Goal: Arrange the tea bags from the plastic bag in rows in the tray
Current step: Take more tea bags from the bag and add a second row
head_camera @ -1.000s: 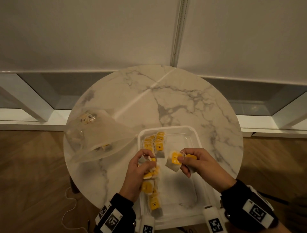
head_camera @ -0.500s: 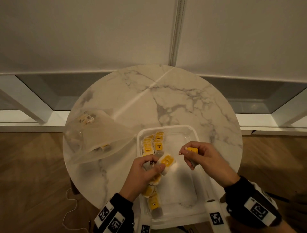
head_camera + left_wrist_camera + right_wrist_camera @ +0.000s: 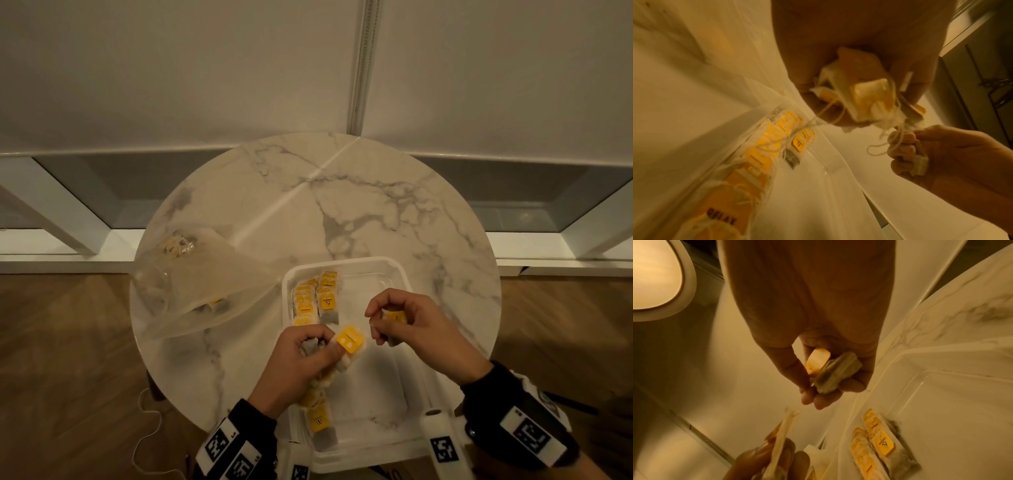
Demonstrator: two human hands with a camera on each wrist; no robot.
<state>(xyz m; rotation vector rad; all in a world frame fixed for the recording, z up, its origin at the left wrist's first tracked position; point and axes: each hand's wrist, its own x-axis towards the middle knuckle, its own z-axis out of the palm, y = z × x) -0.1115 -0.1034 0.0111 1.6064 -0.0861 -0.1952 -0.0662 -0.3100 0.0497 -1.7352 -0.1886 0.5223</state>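
"RELAX" legible on one yellow tea bag tag [image 3: 721,218] in clear tray [image 3: 404,442]. Left hand [image 3: 301,363] gripping several tea bags [image 3: 347,344]; right hand [image 3: 407,325] pinching a single tea bag [image 3: 833,369].

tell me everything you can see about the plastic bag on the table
The plastic bag is clear, thin and crumpled, lying on its side on the left part of the round marble table, its open mouth facing the tray. A few yellow-tagged tea bags show through it. Neither hand touches it.
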